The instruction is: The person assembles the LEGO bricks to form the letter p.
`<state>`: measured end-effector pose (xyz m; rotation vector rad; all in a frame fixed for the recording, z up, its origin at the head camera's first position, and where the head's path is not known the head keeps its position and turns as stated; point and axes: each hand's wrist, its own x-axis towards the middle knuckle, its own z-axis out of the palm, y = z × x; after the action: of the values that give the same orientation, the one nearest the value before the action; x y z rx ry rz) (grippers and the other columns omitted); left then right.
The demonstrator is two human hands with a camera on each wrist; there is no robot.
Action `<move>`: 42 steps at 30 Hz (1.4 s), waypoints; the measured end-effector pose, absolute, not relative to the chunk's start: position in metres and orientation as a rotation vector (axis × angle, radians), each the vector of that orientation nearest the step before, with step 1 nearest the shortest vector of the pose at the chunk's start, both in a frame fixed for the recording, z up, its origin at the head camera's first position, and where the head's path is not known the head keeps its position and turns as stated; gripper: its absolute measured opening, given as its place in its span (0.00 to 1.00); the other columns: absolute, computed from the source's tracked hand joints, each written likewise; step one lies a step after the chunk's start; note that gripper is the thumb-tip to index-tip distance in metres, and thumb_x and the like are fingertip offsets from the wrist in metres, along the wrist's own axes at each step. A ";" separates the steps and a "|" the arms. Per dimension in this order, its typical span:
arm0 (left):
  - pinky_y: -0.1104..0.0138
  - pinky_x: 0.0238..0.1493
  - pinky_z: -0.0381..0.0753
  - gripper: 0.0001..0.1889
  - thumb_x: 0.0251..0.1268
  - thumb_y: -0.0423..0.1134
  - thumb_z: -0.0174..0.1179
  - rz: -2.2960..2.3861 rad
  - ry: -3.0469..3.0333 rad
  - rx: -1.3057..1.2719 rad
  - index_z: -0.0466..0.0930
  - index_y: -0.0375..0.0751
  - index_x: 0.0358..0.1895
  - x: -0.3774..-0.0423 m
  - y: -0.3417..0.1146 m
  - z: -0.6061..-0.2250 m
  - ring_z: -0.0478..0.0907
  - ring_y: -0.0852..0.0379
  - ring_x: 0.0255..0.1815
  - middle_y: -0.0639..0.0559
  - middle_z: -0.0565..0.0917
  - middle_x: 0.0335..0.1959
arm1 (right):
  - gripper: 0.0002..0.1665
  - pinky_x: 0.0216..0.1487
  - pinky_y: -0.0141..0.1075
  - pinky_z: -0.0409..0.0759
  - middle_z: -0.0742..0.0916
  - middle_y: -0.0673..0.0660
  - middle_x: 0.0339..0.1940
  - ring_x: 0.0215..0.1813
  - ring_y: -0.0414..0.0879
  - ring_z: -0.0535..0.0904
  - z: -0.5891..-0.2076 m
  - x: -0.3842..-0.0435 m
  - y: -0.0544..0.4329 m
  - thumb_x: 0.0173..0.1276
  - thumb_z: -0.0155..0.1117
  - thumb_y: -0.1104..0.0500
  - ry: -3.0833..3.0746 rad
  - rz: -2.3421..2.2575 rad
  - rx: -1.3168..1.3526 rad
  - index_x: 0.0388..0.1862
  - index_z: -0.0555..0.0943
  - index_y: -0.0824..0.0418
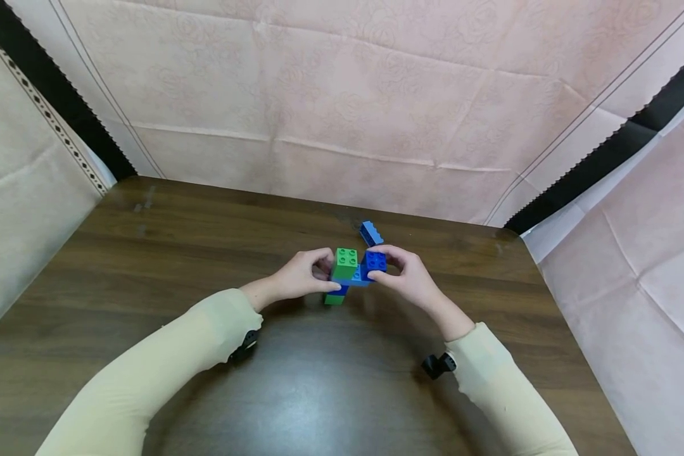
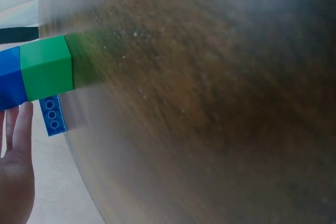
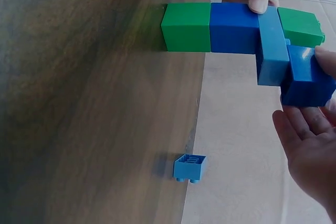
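A stack of toy building bricks stands on the table between the hands. In the right wrist view it runs from a green base brick (image 3: 186,27) through a dark blue brick (image 3: 233,27) to a long light blue brick (image 3: 273,51) set crosswise. Another green brick (image 1: 344,263) sits on the left of that crosspiece. My left hand (image 1: 297,273) grips the stack from the left, thumb at the crosspiece and lower dark blue brick. With thumb and fingers, my right hand (image 1: 409,277) pinches a second dark blue brick (image 3: 308,80), slightly tilted at the crosspiece's right end.
A loose light blue brick (image 1: 371,234) lies on its side behind the stack, near the far edge of the brown wooden table (image 1: 234,221). Pale patterned cloth (image 1: 330,95) hangs behind the table and along both sides. Dark wrist cameras (image 1: 439,365) sit below the sleeves.
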<state>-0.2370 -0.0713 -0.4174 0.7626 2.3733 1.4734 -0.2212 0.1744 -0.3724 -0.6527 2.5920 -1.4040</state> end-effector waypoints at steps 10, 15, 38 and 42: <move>0.62 0.50 0.80 0.25 0.52 0.45 0.69 1.403 2.449 0.762 0.72 0.42 0.52 -0.236 -0.072 -0.414 0.76 0.54 0.44 0.48 0.80 0.43 | 0.27 0.61 0.52 0.72 0.78 0.61 0.60 0.58 0.58 0.75 -0.371 -0.221 0.174 0.60 0.68 0.58 2.590 -1.419 -0.671 0.59 0.74 0.60; 0.61 0.51 0.80 0.26 0.52 0.44 0.69 1.520 2.432 0.776 0.72 0.43 0.55 -0.234 -0.072 -0.408 0.77 0.54 0.45 0.49 0.80 0.44 | 0.27 0.62 0.53 0.71 0.79 0.61 0.60 0.59 0.56 0.76 -0.372 -0.221 0.174 0.60 0.68 0.59 2.586 -1.427 -0.681 0.59 0.74 0.60; 0.63 0.50 0.80 0.17 0.54 0.41 0.68 1.619 2.388 0.674 0.77 0.42 0.46 -0.232 -0.065 -0.406 0.79 0.54 0.42 0.47 0.82 0.42 | 0.20 0.51 0.35 0.80 0.85 0.59 0.43 0.45 0.42 0.82 -0.372 -0.247 0.193 0.72 0.52 0.59 2.470 -1.816 -0.517 0.55 0.72 0.72; 0.63 0.48 0.81 0.16 0.54 0.40 0.68 1.620 2.388 0.684 0.77 0.41 0.45 -0.233 -0.064 -0.406 0.79 0.54 0.41 0.47 0.83 0.42 | 0.22 0.48 0.35 0.81 0.83 0.43 0.32 0.35 0.33 0.80 -0.377 -0.269 0.197 0.71 0.54 0.55 2.508 -1.879 -0.238 0.53 0.73 0.73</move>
<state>-0.2334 -0.0637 -0.4060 0.6839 2.3881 1.6203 -0.2690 0.1971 -0.3767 -0.2380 2.5082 -1.8791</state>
